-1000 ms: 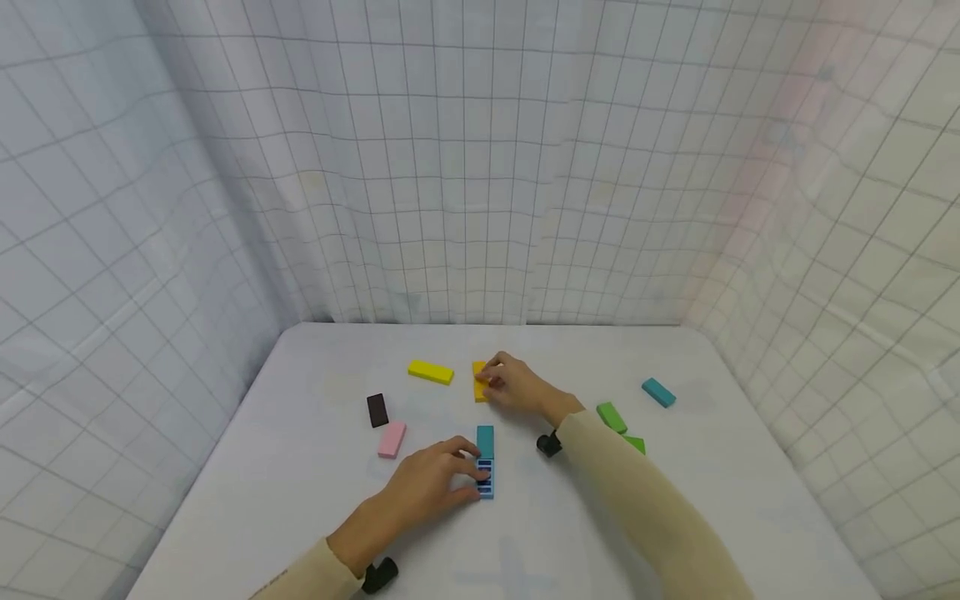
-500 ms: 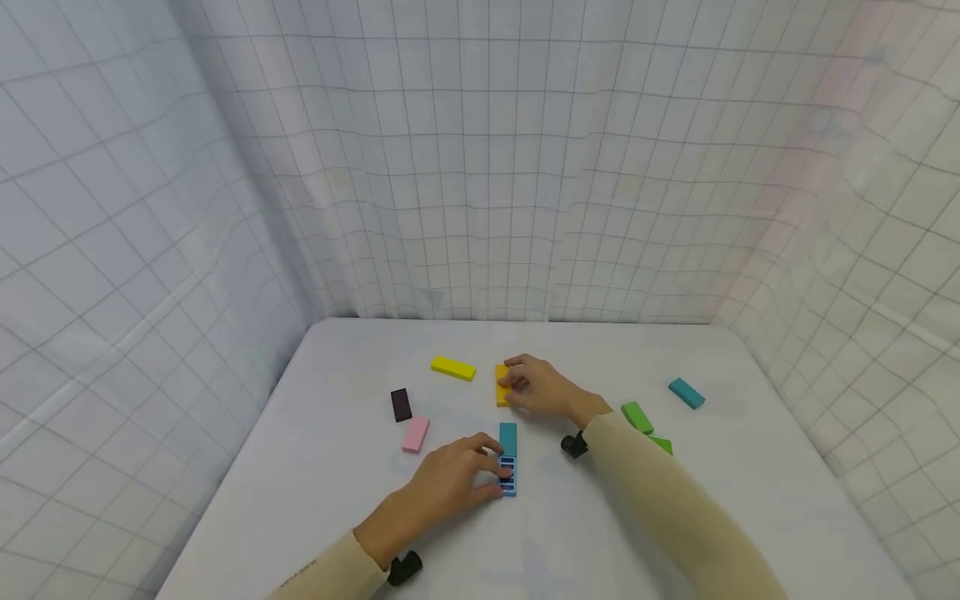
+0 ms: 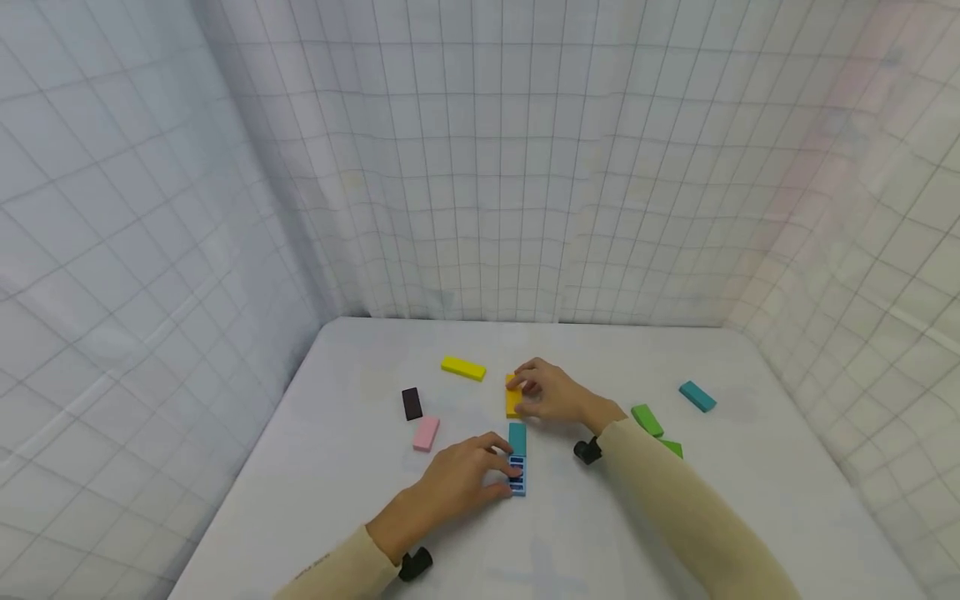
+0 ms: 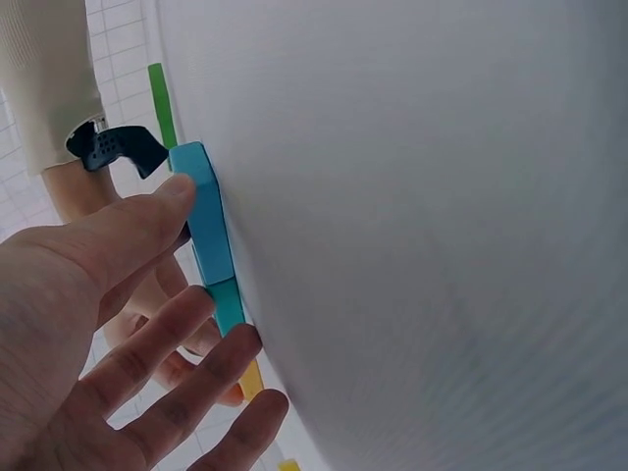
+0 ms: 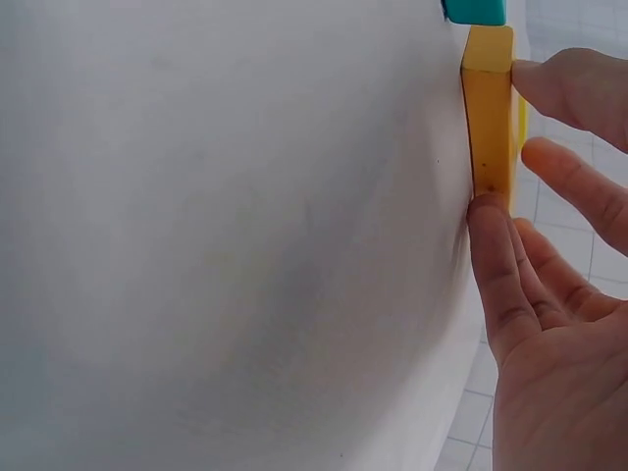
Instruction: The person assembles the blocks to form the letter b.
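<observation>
My left hand (image 3: pixel 465 473) holds a light blue block (image 3: pixel 518 482) with dark slots on its top. The thumb is at its near end and a fingertip lies over the slots. A teal block (image 3: pixel 517 439) stands end to end with it, other left fingertips along its side. My right hand (image 3: pixel 555 394) grips an orange block (image 5: pixel 488 128) by its ends, between thumb and fingers, flat on the table. Its near end is close to the teal block's far end, in line with it. In the head view, the right fingers partly cover the orange block.
A yellow block (image 3: pixel 463 368) lies at the back, with a black block (image 3: pixel 412 403) and a pink block (image 3: pixel 426 434) on the left. Two green blocks (image 3: pixel 647 420) lie beside the right forearm, and another teal block (image 3: pixel 697 396) farther right. Grid-patterned curtains surround the white table (image 3: pixel 337 500).
My right hand has slid the orange block toward me, closing most of the gap to the teal block. My left hand stays on the light blue block. The head view has shifted.
</observation>
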Action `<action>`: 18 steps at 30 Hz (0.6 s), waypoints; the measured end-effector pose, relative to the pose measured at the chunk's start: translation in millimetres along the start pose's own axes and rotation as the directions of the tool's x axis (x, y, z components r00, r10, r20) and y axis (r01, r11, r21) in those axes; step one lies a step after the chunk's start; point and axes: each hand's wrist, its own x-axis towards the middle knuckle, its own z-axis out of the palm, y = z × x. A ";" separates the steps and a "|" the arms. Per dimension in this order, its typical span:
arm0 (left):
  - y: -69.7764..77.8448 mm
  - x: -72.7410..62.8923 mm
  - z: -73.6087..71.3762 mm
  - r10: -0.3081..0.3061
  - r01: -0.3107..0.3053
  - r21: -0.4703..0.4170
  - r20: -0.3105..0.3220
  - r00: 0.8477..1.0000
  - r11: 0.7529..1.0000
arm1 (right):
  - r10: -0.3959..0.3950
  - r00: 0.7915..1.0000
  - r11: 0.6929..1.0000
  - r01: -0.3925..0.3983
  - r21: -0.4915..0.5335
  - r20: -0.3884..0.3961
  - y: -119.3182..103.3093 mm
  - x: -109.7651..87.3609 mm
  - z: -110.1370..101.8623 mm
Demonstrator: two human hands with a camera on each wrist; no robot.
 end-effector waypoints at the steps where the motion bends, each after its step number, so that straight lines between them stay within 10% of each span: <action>1: 1.0 0.3 0.4 -0.002 0.002 0.000 -0.005 1.000 1.000 | -0.004 1.000 1.000 0.004 -0.001 -0.003 0.8 -1.5 0.1; 18: 6.5 4.0 1.3 -0.008 0.008 0.007 -0.017 1.000 1.000 | -0.021 1.000 1.000 0.021 0.023 0.018 9.8 -10.6 -3.1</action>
